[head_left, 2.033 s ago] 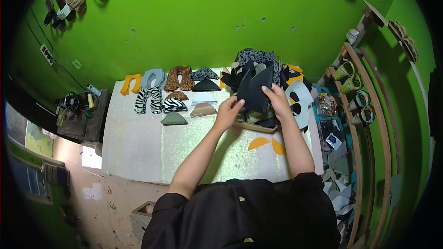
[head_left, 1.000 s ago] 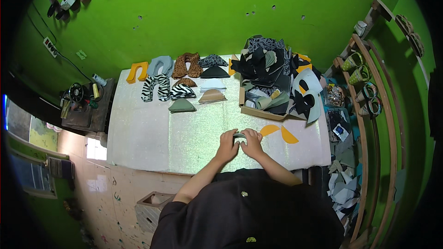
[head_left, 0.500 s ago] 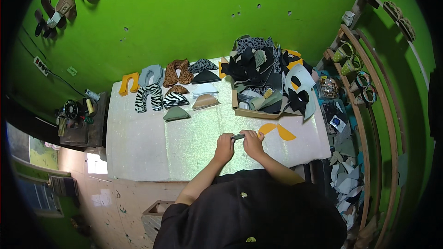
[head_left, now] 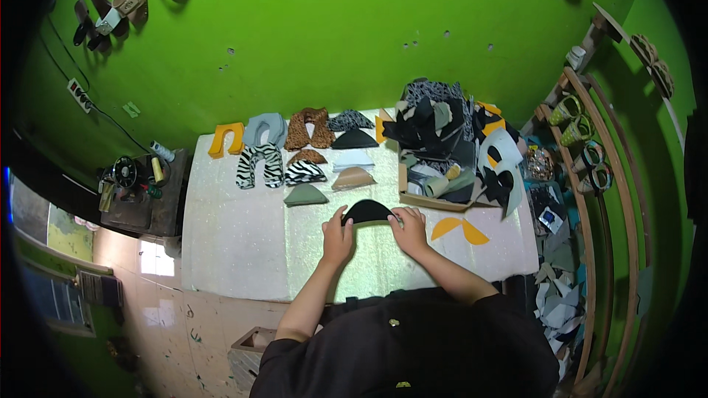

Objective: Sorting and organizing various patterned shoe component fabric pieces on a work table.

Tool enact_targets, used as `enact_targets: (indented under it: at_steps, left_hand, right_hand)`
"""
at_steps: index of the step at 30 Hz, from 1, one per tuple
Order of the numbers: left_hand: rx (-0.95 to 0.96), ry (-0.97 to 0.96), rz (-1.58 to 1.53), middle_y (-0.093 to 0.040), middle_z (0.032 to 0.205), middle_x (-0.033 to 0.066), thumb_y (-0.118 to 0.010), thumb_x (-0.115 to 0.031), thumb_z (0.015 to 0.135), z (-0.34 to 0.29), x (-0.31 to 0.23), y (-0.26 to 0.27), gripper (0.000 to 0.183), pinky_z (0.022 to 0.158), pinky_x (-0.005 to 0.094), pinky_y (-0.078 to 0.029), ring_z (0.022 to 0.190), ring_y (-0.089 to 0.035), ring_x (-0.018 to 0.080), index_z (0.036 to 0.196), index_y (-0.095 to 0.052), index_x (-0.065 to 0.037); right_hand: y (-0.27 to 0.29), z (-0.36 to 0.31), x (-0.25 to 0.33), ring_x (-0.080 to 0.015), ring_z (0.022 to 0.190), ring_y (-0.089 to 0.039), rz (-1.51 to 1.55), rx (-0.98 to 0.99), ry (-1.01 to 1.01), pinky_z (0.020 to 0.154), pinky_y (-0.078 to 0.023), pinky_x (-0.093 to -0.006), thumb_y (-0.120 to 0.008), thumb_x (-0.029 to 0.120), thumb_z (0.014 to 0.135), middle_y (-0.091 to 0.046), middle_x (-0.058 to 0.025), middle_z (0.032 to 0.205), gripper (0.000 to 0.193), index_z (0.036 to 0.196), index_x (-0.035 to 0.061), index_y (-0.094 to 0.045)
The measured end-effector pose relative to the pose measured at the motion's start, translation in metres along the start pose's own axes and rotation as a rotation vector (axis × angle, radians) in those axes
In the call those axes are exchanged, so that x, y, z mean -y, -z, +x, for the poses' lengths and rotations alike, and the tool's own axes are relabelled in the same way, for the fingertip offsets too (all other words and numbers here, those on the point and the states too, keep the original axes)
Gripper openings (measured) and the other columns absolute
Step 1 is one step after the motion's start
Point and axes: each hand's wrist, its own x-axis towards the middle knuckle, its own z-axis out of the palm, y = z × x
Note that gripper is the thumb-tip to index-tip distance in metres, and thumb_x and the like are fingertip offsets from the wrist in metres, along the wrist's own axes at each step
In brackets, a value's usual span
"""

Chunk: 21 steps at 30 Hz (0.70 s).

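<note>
Both half-curled hands point(head_left: 337, 241) held a black half-moon shape point(head_left: 368, 211) by its ends. Neat stacks point(head_left: 305, 195) stood grouped around eleven o'clock; scraps point(head_left: 413, 130) remained jumbled in the box point(head_left: 434, 204) at one o'clock

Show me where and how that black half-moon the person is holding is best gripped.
Probably by its two ends, coming from the left and right at once: the black half-moon is wide, its rounded edge faces the green wall, and it narrows toward each side. The left hand has one end and the right hand the other, leaving the broad middle uncovered.
</note>
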Motion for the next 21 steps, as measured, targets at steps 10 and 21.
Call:
enact_targets:
  at_steps: [10,21]
  left_hand:
    - [-0.299,-0.156,0.261,-0.063,0.087,0.0049,-0.064,-0.024,0.082,0.144,0.021,0.068,0.042,0.086,0.0441,-0.026,0.089,-0.057,0.0209,0.119,-0.051,-0.011]
    - [0.036,-0.097,0.315,-0.065,0.084,0.0076,-0.065,-0.023,0.079,0.237,0.066,0.033,0.039,0.083,0.0496,-0.025,0.089,-0.057,0.0257,0.115,-0.053,-0.012]
  right_hand:
    - [-0.064,0.109,0.079,-0.0174,0.087,-0.057,0.015,-0.045,-0.245,0.099,-0.014,-0.058,-0.061,0.017,0.082,-0.058,0.0022,0.08,0.033,0.111,0.0167,-0.047]
    - [-0.104,0.205,0.021,-0.0233,0.099,-0.052,-0.149,-0.268,-0.198,0.094,-0.026,-0.0479,-0.061,0.014,0.079,-0.059,-0.003,0.091,0.029,0.106,0.0113,-0.051]
